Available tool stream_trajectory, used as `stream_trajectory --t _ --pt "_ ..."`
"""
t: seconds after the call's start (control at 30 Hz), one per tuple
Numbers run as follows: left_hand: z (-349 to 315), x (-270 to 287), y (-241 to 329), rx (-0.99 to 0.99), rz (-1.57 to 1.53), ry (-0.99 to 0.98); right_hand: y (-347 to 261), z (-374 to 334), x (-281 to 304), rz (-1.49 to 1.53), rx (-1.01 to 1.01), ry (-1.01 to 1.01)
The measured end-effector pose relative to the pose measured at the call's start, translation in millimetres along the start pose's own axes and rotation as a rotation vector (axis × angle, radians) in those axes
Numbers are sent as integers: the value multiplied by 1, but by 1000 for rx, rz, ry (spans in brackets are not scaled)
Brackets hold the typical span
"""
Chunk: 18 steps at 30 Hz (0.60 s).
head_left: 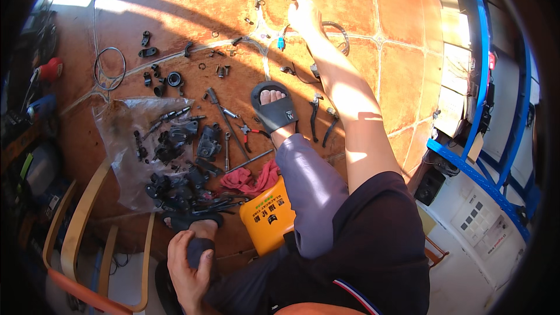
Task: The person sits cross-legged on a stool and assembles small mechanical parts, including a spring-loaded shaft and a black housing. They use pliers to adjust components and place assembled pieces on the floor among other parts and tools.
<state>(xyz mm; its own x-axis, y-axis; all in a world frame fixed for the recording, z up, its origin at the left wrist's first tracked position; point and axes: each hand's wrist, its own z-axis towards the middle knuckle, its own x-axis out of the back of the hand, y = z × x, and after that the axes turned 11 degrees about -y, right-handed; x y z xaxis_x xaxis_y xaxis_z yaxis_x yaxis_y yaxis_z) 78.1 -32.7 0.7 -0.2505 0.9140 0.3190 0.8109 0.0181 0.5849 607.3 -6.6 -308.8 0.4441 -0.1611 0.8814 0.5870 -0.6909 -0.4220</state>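
Outdoors on a sunlit tile floor (pixel 192 0), a seated person is reaching far forward with the right hand (pixel 304 14), its grip closing on what looks like a thin cable end beside a dark cable loop (pixel 338 35) and a small blue clip (pixel 281 42); exactly what the fingers are pinching is too small to tell. The left hand (pixel 188 262) is resting low by the knee, curled around a dark sleeve or cloth, holding no tool.

Taking the sandal (pixel 275 109) as landmark: two black levers (pixel 322 119) are lying just right of it, their long axes running roughly away from the person; red pliers (pixel 249 133) and long rods (pixel 227 122) are lying just left; a plastic sheet (pixel 119 140) heaped with black parts is spreading further left; a red rag (pixel 251 179) and a yellow box (pixel 267 217) are sitting behind it, nearer the person. A wire ring (pixel 109 68) is lying well to the left.

Judging by the spread, sorting appears midway: many parts are laid out singly, while the heap is waiting.
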Motion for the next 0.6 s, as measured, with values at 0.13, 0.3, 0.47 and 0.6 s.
stream_trajectory --t 0.13,0.3,0.47,0.6 --pt "6 -1 5 28 -14 0 19 34 -1 -201 -246 -167" --pt "11 -1 5 25 -1 27 20 22 -25 -79 -185 -114" --pt "6 1 4 -6 16 44 -44 -28 -31 980 20 -370" --pt "-5 -1 5 -32 16 52 -91 -71 -28 1508 -33 -792"
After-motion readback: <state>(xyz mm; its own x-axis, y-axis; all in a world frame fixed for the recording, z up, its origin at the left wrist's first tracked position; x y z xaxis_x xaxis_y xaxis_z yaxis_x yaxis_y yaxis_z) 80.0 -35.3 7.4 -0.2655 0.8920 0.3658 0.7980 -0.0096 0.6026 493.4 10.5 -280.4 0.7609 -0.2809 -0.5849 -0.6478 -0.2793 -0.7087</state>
